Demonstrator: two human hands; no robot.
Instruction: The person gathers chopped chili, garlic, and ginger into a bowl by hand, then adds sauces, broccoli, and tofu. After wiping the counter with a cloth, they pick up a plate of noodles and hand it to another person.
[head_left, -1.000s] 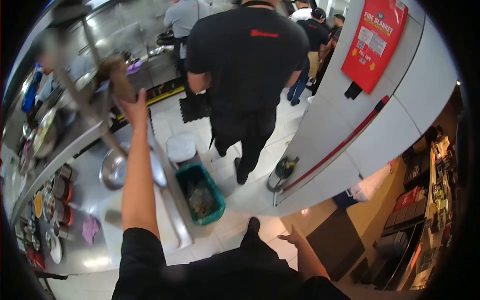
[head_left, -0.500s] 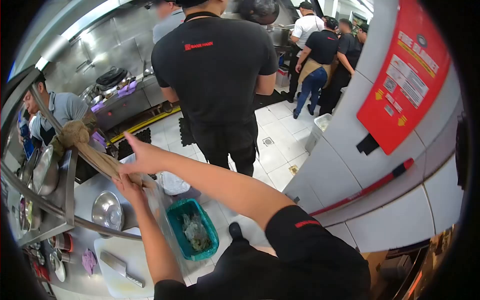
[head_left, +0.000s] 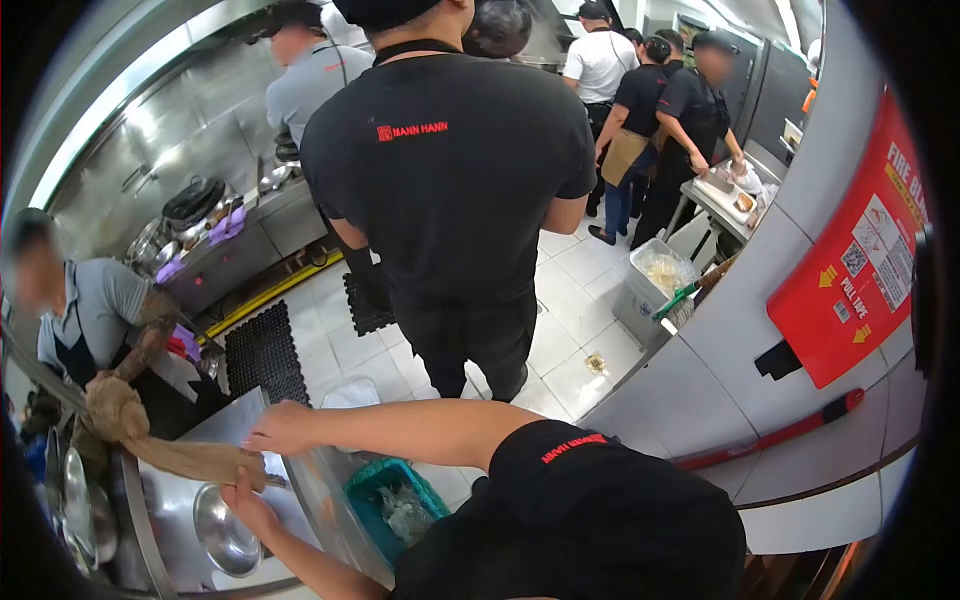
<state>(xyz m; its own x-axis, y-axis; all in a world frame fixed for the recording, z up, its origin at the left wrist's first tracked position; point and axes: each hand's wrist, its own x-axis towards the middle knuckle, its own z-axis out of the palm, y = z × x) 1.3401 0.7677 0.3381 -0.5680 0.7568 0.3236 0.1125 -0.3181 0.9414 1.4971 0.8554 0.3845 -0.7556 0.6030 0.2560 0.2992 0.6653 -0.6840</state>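
Note:
A long brown cloth (head_left: 190, 458) is bunched into a knot at its far end, by the curved metal shelf rail on the left. My left hand (head_left: 250, 505) grips the loose near end from below, thumb on the fabric. Just above it, my right hand (head_left: 285, 428) reaches across with its fingers closed at the cloth's upper edge; the fingertips are partly hidden. Under the cloth, a steel bowl (head_left: 228, 545) sits on the metal counter, close to my left wrist.
A teal lined bin (head_left: 362, 492) stands on the floor below my right arm. A co-worker in grey (head_left: 110, 310) is beside the knot. Another in black (head_left: 450, 200) stands ahead, back turned. At right, a red fire blanket case (head_left: 850, 270) hangs on the tiled wall.
My view has swung, shifting the scene. My right hand has gone from spread fingers above the cloth to closing at its edge. The cloth's loose end now extends more sideways between my hands.

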